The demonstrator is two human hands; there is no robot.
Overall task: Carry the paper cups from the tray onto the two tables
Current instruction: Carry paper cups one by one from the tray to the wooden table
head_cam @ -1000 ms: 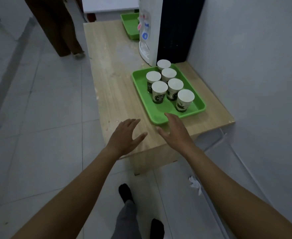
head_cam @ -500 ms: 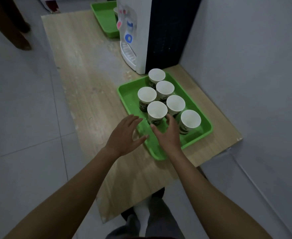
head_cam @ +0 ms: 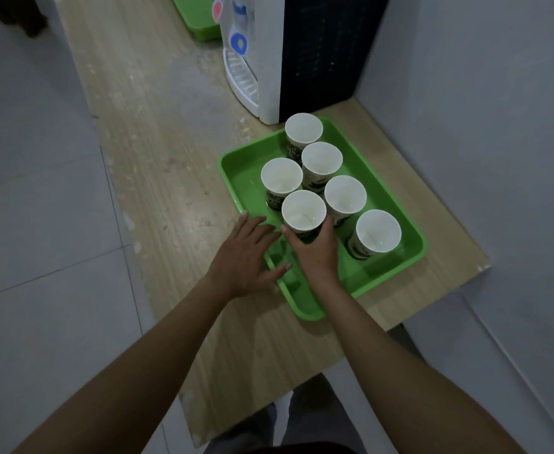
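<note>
Gripping the nearest paper cup (head_cam: 303,213) with the right hand (head_cam: 316,257), fingers curled round its wall, centre of frame. Holding the left hand (head_cam: 244,257) flat, spread and empty over the left rim of the green tray (head_cam: 241,173). Five other cups (head_cam: 344,194) upright in that tray, right of centre on the wooden table (head_cam: 157,152). At top, a water dispenser (head_cam: 256,60) and a second green tray (head_cam: 197,18).

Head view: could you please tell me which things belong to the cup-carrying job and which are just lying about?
Job: six cups on the tray; near cup, gripped by the right hand; left hand, open at the tray's edge; table.
Lying about: dispenser; far tray beyond it.
</note>
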